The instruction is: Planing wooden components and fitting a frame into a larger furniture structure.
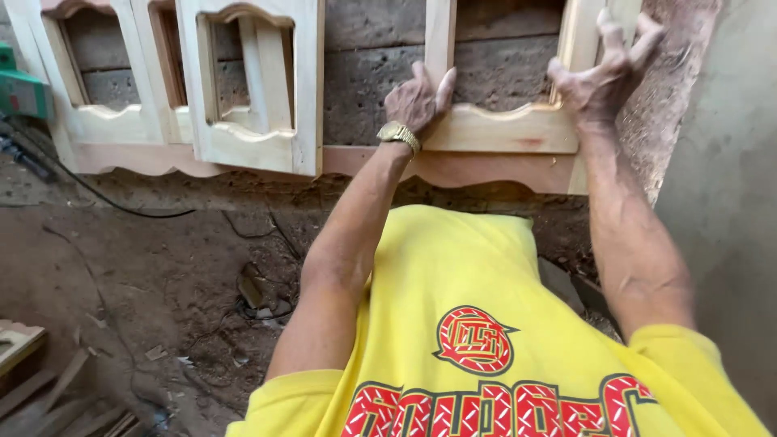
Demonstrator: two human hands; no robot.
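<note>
A pale wooden frame (502, 129) with a scalloped bottom rail leans against a dark block wall. My left hand (417, 99), with a gold watch on its wrist, grips the frame's upright left stile where it meets the bottom rail. My right hand (605, 77) presses on the frame's right stile, fingers spread apart. Both arms reach forward over my yellow shirt.
Several similar wooden frames (251, 89) lean against the wall to the left. A green power tool (20, 91) with a black cable (97, 194) lies at far left. The dirt floor holds wood scraps (32, 380) at lower left. A rough concrete wall (720, 162) stands on the right.
</note>
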